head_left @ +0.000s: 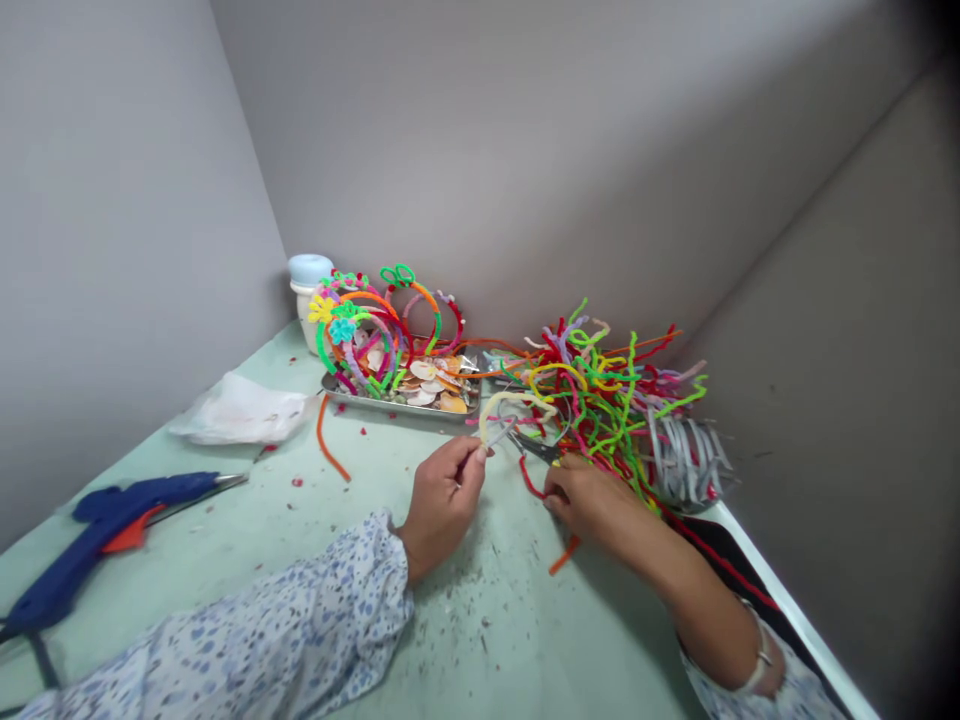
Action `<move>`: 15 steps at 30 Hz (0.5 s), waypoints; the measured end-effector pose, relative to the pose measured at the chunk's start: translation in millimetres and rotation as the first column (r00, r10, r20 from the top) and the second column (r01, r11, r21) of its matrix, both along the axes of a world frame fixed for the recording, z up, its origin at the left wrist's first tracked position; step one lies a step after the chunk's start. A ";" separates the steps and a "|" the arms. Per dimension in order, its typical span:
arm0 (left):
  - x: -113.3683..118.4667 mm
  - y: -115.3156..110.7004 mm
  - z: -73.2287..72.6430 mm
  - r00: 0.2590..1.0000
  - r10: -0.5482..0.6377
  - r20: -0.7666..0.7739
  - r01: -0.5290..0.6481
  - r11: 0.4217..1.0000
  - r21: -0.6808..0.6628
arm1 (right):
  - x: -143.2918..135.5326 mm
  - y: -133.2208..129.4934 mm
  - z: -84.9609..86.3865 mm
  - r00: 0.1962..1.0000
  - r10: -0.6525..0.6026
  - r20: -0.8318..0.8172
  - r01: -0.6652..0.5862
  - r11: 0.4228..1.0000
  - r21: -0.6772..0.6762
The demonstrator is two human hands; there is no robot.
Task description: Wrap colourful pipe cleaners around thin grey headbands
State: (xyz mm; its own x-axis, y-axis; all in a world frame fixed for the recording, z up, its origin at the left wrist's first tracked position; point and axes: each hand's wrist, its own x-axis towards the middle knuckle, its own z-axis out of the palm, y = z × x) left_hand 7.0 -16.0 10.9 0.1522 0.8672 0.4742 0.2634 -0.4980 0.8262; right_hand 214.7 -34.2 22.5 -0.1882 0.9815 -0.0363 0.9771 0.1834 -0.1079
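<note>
The sleeve [300, 610] is white with blue spots, the tabletop [285, 540] pale green, the glue gun [139, 495] dark blue with an orange trigger [131, 533], the looped stem [496, 399] pale yellow, and the heaped stems [616, 410] mingle green, red, yellow, orange and lilac.

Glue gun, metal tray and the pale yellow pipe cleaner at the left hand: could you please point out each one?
Glue gun [101, 520], head view: blue body, near the trigger.
Metal tray [397, 405], head view: front wall.
Pale yellow pipe cleaner [501, 397], head view: upper curve.
</note>
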 end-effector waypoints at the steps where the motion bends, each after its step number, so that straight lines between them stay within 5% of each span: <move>1: -0.1 0.2 -0.3 1.000 0.000 0.002 0.000 1.000 0.003 | -1.1 0.0 -1.6 1.000 0.011 0.006 -0.011 1.000 -0.001; 5: -0.2 0.3 -1.1 1.000 0.006 0.008 -0.006 1.000 0.001 | -0.2 0.4 1.0 0.996 -0.018 0.083 0.016 0.999 0.031; 10: -0.1 -0.3 -1.5 1.000 0.003 0.005 -0.003 1.000 -0.010 | 22.3 8.3 10.1 0.925 -0.297 0.238 0.236 0.938 0.253; 15: 0.0 -0.8 -2.6 1.000 -0.003 0.001 0.003 1.000 -0.008 | 23.4 6.4 19.5 0.955 -0.292 0.059 0.266 0.925 0.272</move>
State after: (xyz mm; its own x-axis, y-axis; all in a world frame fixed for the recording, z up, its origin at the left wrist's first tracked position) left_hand 7.0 -16.8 8.3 0.1542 0.8708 0.4669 0.2615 -0.4917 0.8306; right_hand 238.2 -27.8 42.0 0.0861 0.9715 0.2207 0.9960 -0.0891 0.0036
